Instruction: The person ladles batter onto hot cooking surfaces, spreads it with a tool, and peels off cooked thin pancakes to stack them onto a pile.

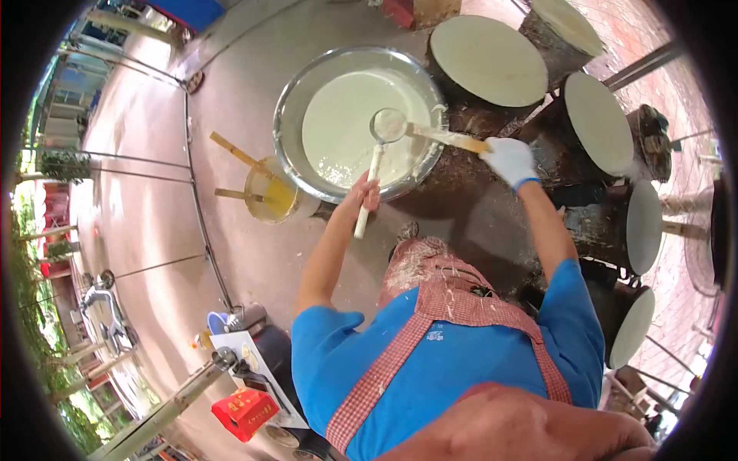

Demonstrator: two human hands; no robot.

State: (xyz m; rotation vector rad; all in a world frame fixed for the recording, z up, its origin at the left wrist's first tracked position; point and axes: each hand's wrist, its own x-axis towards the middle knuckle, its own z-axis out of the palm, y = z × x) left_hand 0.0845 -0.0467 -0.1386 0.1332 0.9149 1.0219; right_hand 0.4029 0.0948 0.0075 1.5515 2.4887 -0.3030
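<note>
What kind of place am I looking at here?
Likely a small food workshop, perhaps partly open-air. A wide metal basin holds pale, batter-like liquid, several drum-like stands with round pale tops are grouped on the right, and the person wears a smeared checked apron.

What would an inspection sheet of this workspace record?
Surface: grey floor, visible around a metal basin.
Things in hand: ladle above pale liquid in the basin; tool reaching the ladle's bowl.
Clutter: bucket beside the basin; red box.
Grips: bare left grip on the ladle handle; gloved right grip on the tool.
Cables: dark line across floor; cable or pipe, cannot tell.
Surroundings: pale round tops at right.
</note>
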